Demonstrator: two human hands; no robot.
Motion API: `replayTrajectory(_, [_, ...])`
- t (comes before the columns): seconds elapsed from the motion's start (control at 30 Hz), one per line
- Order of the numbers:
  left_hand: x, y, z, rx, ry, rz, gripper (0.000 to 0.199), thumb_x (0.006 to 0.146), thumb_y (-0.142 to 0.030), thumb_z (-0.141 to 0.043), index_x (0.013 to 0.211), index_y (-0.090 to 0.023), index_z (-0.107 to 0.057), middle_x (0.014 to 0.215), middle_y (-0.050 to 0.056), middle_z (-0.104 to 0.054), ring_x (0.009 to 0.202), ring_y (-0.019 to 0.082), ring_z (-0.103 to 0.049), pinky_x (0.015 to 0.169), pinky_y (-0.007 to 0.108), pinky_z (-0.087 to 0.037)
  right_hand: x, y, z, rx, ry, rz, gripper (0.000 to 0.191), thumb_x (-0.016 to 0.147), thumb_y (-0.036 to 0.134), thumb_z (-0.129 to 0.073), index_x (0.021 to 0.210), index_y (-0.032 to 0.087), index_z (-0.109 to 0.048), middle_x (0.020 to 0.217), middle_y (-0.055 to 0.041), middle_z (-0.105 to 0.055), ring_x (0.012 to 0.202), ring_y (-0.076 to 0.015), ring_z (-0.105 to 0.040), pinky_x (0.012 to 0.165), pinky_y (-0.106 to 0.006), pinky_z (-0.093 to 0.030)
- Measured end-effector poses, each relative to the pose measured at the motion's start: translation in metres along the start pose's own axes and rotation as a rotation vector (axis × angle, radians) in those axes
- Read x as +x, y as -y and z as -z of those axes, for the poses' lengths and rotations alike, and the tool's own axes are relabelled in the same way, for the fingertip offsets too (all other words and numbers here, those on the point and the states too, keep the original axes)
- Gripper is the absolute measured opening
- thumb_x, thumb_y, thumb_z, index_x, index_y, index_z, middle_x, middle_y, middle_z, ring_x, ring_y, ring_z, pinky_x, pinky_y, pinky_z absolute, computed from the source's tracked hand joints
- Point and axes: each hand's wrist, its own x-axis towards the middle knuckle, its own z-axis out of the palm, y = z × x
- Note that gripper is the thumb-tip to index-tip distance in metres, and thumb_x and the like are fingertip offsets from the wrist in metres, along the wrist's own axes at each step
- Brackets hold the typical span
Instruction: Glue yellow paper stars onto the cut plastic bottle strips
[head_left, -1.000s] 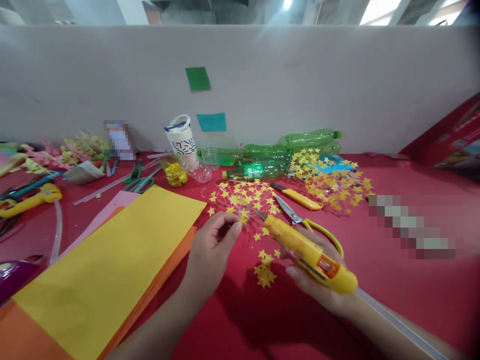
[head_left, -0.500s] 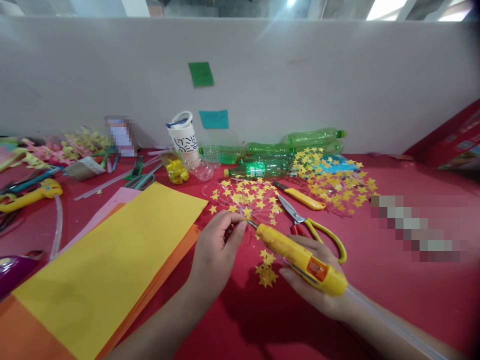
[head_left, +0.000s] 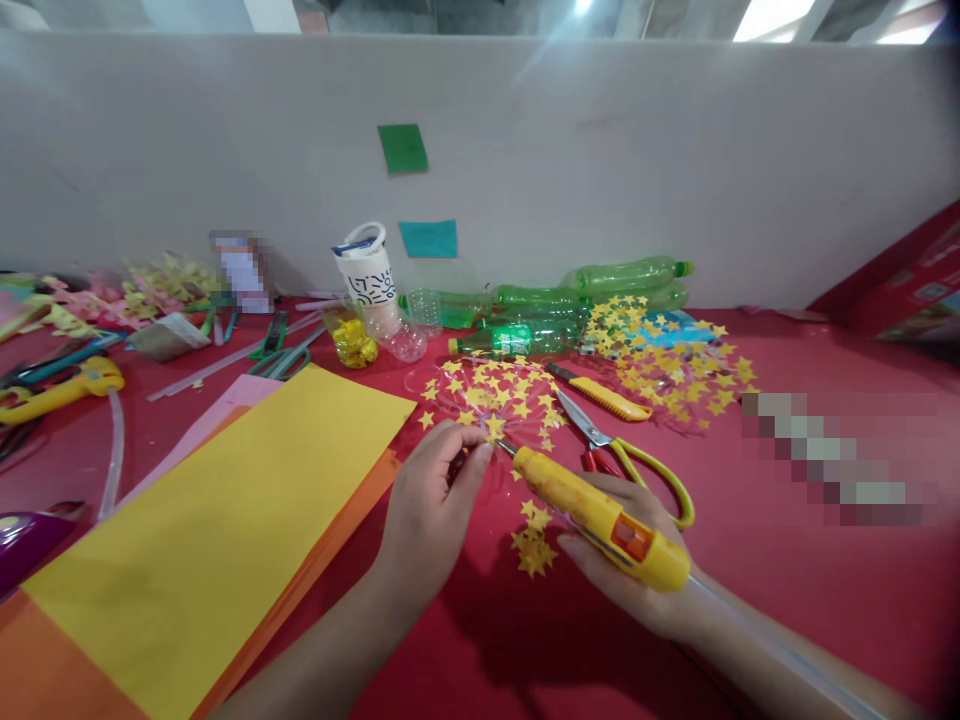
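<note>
My right hand (head_left: 630, 560) is wrapped round a yellow hot glue gun (head_left: 592, 510), with a clear glue stick (head_left: 780, 650) trailing from its back end. The gun's metal nozzle points left, close to the fingertips of my left hand (head_left: 435, 490). Thumb and forefinger of that hand are pinched together at a small yellow paper star (head_left: 494, 428). Behind the fingertips lies a clear plastic piece covered in yellow stars (head_left: 517, 388). A small pile of loose stars (head_left: 533, 552) rests on the red table between my hands.
Scissors (head_left: 637, 460) and a yellow box cutter (head_left: 611, 397) lie beyond my right hand. Yellow paper sheets (head_left: 225, 530) cover the left side. Green bottles (head_left: 540, 330), a white cup (head_left: 365, 275) and another star-covered piece (head_left: 675, 365) stand towards the back. Another glue gun (head_left: 67, 390) lies far left.
The nozzle has drawn back very slightly to the right from my left fingertips, showing more of the star. Everything else looks the same.
</note>
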Motion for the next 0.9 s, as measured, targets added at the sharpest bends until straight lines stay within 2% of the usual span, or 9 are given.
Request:
replayTrajectory(0.13, [0.001,-0.003,0.003,0.026,-0.021,-0.107,0.011,0.088,-0.021,-0.049,0.088,-0.02,-0.06,0.088,0.002,-0.061,0.084,0.015,-0.056,0.077,0.026,-0.043,-0.001,-0.008,0.0,-0.11,-0.014,0.071,0.019,0.081,0.021,-0.055,0.064,0.021,-0.047,0.057,0.0003,-0.05,0.054,-0.0159,-0.05,0.049,-0.029,-0.038])
replayTrajectory(0.2, [0.001,-0.005,0.004,-0.018,0.0,-0.071,0.011,0.088,-0.022,-0.05,0.088,-0.021,-0.06,0.088,0.002,-0.061,0.084,0.015,-0.056,0.077,0.025,-0.043,-0.001,-0.012,0.001,-0.116,-0.087,0.058,0.013,0.079,0.019,-0.058,0.068,0.021,-0.051,0.063,-0.0009,-0.053,0.059,-0.0171,-0.053,0.052,-0.029,-0.042])
replayTrajectory(0.27, [0.0,-0.008,0.003,-0.128,0.062,0.064,0.011,0.087,-0.026,-0.051,0.086,-0.021,-0.061,0.084,0.001,-0.061,0.076,0.014,-0.055,0.069,0.024,-0.043,0.0,-0.015,0.003,-0.067,-0.179,0.009,0.007,0.078,0.017,-0.06,0.077,0.022,-0.055,0.074,-0.0029,-0.058,0.067,-0.0186,-0.057,0.059,-0.031,-0.047])
replayTrajectory(0.33, [-0.001,-0.011,0.0,-0.271,0.161,0.241,0.013,0.085,-0.029,-0.053,0.083,-0.02,-0.061,0.074,-0.001,-0.059,0.062,0.011,-0.051,0.057,0.022,-0.04,0.0,-0.016,0.003,-0.029,-0.245,-0.024,0.009,0.077,0.015,-0.061,0.08,0.022,-0.056,0.083,-0.0039,-0.059,0.074,-0.0196,-0.06,0.065,-0.032,-0.05])
replayTrajectory(0.43, [-0.005,-0.015,-0.008,-0.477,0.279,0.481,0.012,0.08,-0.03,-0.059,0.079,-0.019,-0.061,0.056,-0.005,-0.049,0.046,0.007,-0.037,0.045,0.019,-0.031,0.0,-0.016,0.0,-0.048,-0.273,-0.002,0.011,0.075,0.014,-0.063,0.078,0.022,-0.056,0.086,-0.0043,-0.06,0.08,-0.0208,-0.061,0.07,-0.033,-0.052])
replayTrajectory(0.5, [-0.008,-0.017,-0.013,-0.586,0.313,0.604,0.011,0.076,-0.028,-0.063,0.078,-0.018,-0.061,0.053,-0.007,-0.046,0.044,0.005,-0.034,0.043,0.018,-0.028,-0.001,-0.016,-0.003,-0.074,-0.262,0.027,0.011,0.076,0.015,-0.064,0.082,0.023,-0.058,0.089,-0.005,-0.061,0.085,-0.022,-0.061,0.073,-0.034,-0.053])
replayTrajectory(0.57, [-0.01,-0.018,-0.016,-0.647,0.343,0.67,0.011,0.075,-0.027,-0.064,0.078,-0.017,-0.061,0.054,-0.006,-0.048,0.044,0.004,-0.033,0.042,0.017,-0.025,-0.002,-0.016,-0.006,-0.077,-0.25,0.038,0.013,0.077,0.018,-0.065,0.087,0.023,-0.059,0.091,-0.0054,-0.062,0.087,-0.0223,-0.061,0.075,-0.034,-0.053])
replayTrajectory(0.67, [-0.011,-0.018,-0.019,-0.685,0.405,0.705,0.009,0.075,-0.025,-0.063,0.078,-0.016,-0.062,0.057,-0.004,-0.052,0.043,0.003,-0.034,0.041,0.017,-0.022,-0.003,-0.018,-0.007,-0.044,-0.23,0.025,0.013,0.077,0.018,-0.066,0.088,0.023,-0.06,0.093,-0.0059,-0.062,0.086,-0.0214,-0.061,0.078,-0.034,-0.054])
replayTrajectory(0.9, [-0.012,-0.018,-0.017,-0.739,0.528,0.691,0.011,0.078,-0.022,-0.059,0.069,-0.014,-0.059,0.059,-0.003,-0.052,0.042,0.002,-0.033,0.04,0.018,-0.019,0.0,-0.022,-0.002,0.047,-0.141,0.129,0.017,0.078,0.024,-0.066,0.095,0.023,-0.061,0.098,-0.0081,-0.065,0.089,-0.0225,-0.064,0.077,-0.033,-0.054])
